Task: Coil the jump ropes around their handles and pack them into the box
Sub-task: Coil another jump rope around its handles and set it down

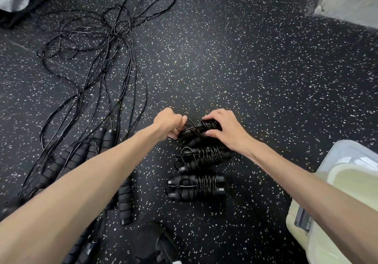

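Jump rope bundle [201,132], glossy black cord wound round ribbed foam handles, lies on speckled rubber floor [255,69], right hand [225,129] clasping it, left hand [168,123] pinching its loose cord at nine o'clock.

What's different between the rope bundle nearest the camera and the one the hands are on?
The nearest bundle lies alone on the floor, touched by nobody; the far bundle is under both hands. The nearest bundle's cord sits in tidy turns with one small loop; the far bundle has a loose loop that the left hand pinches while the right hand holds the coils. Both are black, with cord wound around paired handles.
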